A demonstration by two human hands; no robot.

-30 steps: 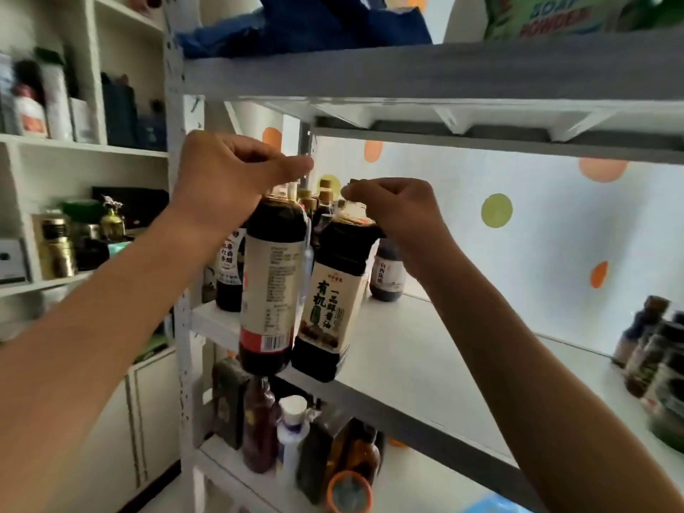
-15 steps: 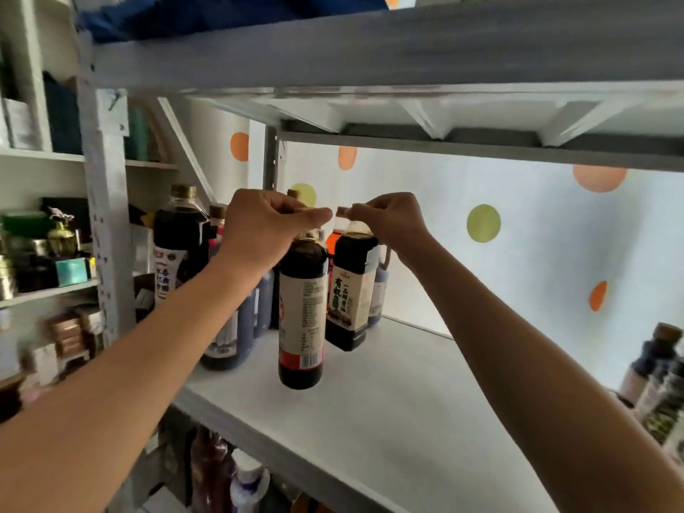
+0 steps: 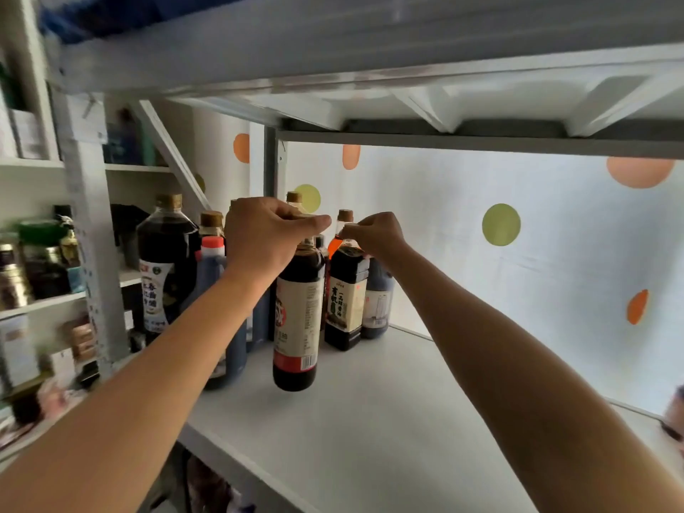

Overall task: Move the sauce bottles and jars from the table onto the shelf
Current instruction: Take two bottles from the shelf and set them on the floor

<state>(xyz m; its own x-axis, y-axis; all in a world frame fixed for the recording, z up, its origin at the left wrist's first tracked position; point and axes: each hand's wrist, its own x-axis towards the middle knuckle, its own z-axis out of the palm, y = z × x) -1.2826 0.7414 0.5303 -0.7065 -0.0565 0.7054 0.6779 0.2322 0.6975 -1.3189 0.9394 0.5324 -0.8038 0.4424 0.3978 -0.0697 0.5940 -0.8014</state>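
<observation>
The white shelf [image 3: 370, 420] fills most of your view, its board bare across the front and right, with another board close overhead. Behind it is a pale wall [image 3: 555, 290] dotted with orange and green spots.

At the back left corner of the shelf stands a cluster of dark bottles: a big one with a gold cap [image 3: 168, 268] at the far left, a blue jug with a red cap [image 3: 213, 275] just beside it, and more necks showing behind your hands.

Your left hand [image 3: 264, 235] is clenched over the top of a tall sauce bottle [image 3: 298, 320] with a cream label and a red band. It hangs upright from your grip at the front of the cluster, and its base looks to be just clear of the board, though the angle makes that hard to judge.

Your right hand [image 3: 377, 235] pinches the cap of a shorter bottle [image 3: 346, 298] with a dark shoulder and a cream label. That one is upright just right of the tall bottle and farther back, its base at or on the board, touching or nearly touching a squat dark jug [image 3: 377, 301] behind it.
</observation>
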